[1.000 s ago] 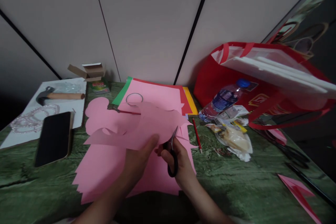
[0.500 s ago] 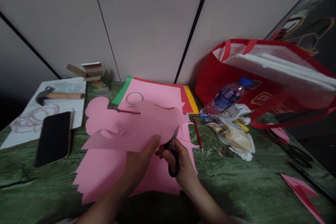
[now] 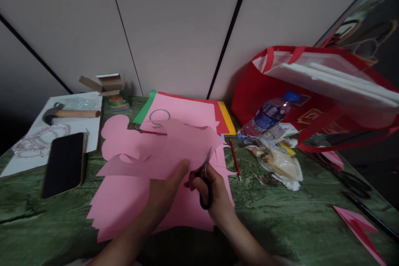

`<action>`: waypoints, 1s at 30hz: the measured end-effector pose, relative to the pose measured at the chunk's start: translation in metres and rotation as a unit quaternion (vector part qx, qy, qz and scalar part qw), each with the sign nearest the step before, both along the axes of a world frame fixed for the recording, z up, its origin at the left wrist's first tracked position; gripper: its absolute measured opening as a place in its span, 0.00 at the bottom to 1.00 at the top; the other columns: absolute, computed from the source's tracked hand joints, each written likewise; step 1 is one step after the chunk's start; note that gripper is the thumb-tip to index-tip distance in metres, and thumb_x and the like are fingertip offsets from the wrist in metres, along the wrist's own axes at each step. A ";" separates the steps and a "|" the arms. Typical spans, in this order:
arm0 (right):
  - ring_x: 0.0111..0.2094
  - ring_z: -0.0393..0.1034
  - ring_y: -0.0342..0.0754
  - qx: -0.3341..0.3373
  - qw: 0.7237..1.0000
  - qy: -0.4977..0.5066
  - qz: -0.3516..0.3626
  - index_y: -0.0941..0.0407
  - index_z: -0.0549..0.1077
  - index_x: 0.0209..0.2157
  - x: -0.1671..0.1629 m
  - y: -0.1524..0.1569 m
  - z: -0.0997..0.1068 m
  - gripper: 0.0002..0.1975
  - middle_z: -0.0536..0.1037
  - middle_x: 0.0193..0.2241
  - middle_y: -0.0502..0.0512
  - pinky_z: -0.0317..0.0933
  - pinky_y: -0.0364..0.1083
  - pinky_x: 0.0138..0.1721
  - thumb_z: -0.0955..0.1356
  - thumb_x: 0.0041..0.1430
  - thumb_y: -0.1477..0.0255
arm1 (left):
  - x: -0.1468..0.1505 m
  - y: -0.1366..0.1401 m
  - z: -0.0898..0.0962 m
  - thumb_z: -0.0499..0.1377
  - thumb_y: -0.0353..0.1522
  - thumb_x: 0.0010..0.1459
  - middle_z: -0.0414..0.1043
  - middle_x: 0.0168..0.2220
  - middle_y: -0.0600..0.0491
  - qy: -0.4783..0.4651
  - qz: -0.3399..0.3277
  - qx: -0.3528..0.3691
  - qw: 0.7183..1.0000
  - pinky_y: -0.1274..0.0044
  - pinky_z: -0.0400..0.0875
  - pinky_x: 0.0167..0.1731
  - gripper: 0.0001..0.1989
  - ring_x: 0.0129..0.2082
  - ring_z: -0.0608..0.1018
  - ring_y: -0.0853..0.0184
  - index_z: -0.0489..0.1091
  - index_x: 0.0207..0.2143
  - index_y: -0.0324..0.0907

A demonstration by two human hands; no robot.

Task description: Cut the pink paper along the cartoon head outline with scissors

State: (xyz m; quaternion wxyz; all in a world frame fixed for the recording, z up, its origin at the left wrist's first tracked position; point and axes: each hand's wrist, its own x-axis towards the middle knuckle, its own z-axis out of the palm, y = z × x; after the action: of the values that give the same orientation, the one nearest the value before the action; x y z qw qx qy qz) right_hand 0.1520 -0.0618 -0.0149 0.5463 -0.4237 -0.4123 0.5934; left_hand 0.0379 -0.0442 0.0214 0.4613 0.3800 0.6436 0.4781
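My left hand point(image 3: 170, 185) pinches the near edge of a partly cut pink paper sheet point(image 3: 193, 143), thumb on top and the other fingers hidden beneath. Wrapped around the black handles of a pair of scissors point(image 3: 206, 187), my right hand point(image 3: 216, 191) holds the blades pointing up and away, against the sheet's right part. Curled cut strips stick out at that side. Under both hands lies a stack of pink paper point(image 3: 124, 203). A cut pink shape with rounded lobes point(image 3: 115, 133) rests at the left of the held sheet.
Leftward are a black phone point(image 3: 64, 166), a hammer point(image 3: 75, 113), clear beads point(image 3: 42, 141) and an opened small box point(image 3: 110, 85). On the right are a red pencil point(image 3: 235, 160), a water bottle point(image 3: 266, 116), a red bag point(image 3: 249, 87) and larger black-handled scissors point(image 3: 352, 183).
Hardly anything differs. The scissors' blades tilt very slightly leftward, while the left hand and the paper stay in place.
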 end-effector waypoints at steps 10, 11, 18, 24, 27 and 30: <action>0.21 0.65 0.42 -0.017 0.999 0.030 -0.001 0.55 0.66 0.28 -0.001 0.000 -0.002 0.08 0.69 0.19 0.44 0.60 0.43 0.23 0.70 0.49 0.68 | -0.003 0.001 0.000 0.63 0.36 0.45 0.76 0.26 0.52 0.012 -0.004 0.019 1.000 0.71 0.71 0.34 0.09 0.30 0.77 0.61 0.73 0.27 0.40; 0.20 0.65 0.42 -0.019 0.999 0.029 -0.003 0.55 0.66 0.28 -0.001 0.000 -0.002 0.08 0.69 0.18 0.44 0.60 0.43 0.23 0.70 0.49 0.68 | -0.003 0.001 0.000 0.63 0.36 0.45 0.76 0.26 0.53 0.015 -0.004 0.021 1.000 0.71 0.71 0.34 0.09 0.30 0.77 0.61 0.73 0.27 0.40; 0.19 0.66 0.41 -0.025 0.999 0.027 0.000 0.55 0.65 0.28 0.000 -0.001 -0.003 0.06 0.68 0.17 0.43 0.59 0.42 0.22 0.68 0.50 0.72 | -0.003 0.001 0.001 0.63 0.36 0.45 0.75 0.25 0.54 0.004 -0.006 0.024 1.000 0.73 0.70 0.29 0.08 0.27 0.76 0.64 0.72 0.26 0.41; 0.18 0.66 0.40 -0.029 0.999 0.020 0.001 0.55 0.65 0.28 0.000 0.000 -0.001 0.06 0.67 0.16 0.42 0.59 0.41 0.21 0.68 0.49 0.72 | -0.004 0.004 0.000 0.63 0.34 0.45 0.75 0.26 0.54 0.004 0.000 0.047 0.999 0.73 0.71 0.30 0.06 0.28 0.76 0.63 0.71 0.26 0.41; 0.18 0.66 0.41 -0.033 0.999 0.008 -0.001 0.55 0.64 0.27 0.000 0.001 0.001 0.06 0.66 0.15 0.41 0.59 0.41 0.21 0.68 0.49 0.72 | -0.004 0.004 0.001 0.63 0.34 0.45 0.75 0.27 0.53 0.008 0.003 0.043 0.999 0.71 0.71 0.32 0.06 0.30 0.76 0.62 0.70 0.25 0.40; 0.17 0.66 0.41 -0.039 0.999 -0.001 -0.002 0.56 0.64 0.27 0.001 0.001 0.002 0.06 0.66 0.15 0.41 0.59 0.41 0.20 0.68 0.48 0.72 | -0.004 0.004 0.002 0.62 0.34 0.45 0.75 0.28 0.52 0.005 0.007 0.047 0.999 0.70 0.72 0.33 0.07 0.31 0.77 0.61 0.71 0.27 0.40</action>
State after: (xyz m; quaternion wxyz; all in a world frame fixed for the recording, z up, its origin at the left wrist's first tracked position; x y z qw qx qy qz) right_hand 0.1525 -0.0611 -0.0125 0.5302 -0.4459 -0.3887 0.6075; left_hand 0.0343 -0.0405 0.0232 0.4366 0.3984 0.6256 0.5093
